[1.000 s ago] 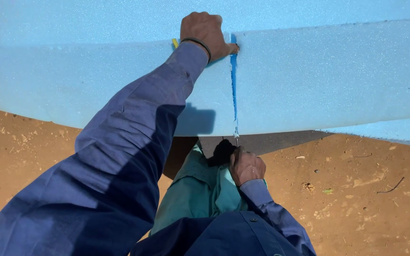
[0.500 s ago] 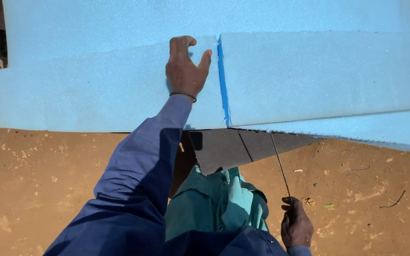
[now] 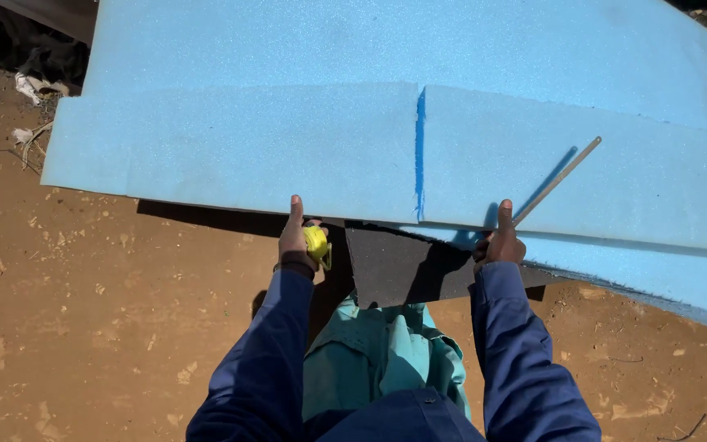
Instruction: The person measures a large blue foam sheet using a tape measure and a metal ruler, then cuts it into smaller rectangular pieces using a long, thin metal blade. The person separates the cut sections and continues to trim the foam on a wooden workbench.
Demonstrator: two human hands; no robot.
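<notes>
Foam sheets, light blue, stacked over orange dirt ground; I see a cut line down the upper sheet. Left hand at the near foam edge, clenched on a yellow object. Right hand grips a thin blade lying slantwise across the foam, right of the cut.

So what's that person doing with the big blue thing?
A person in dark blue sleeves is standing over a big sheet of blue foam, seen from above. Their right hand holds a thin metal blade that lies slanted across the foam. Their left hand grips a small yellow object at the foam's near edge. A straight cut runs across the top layer of foam between the hands. Below is orange-brown dirt ground.
</notes>
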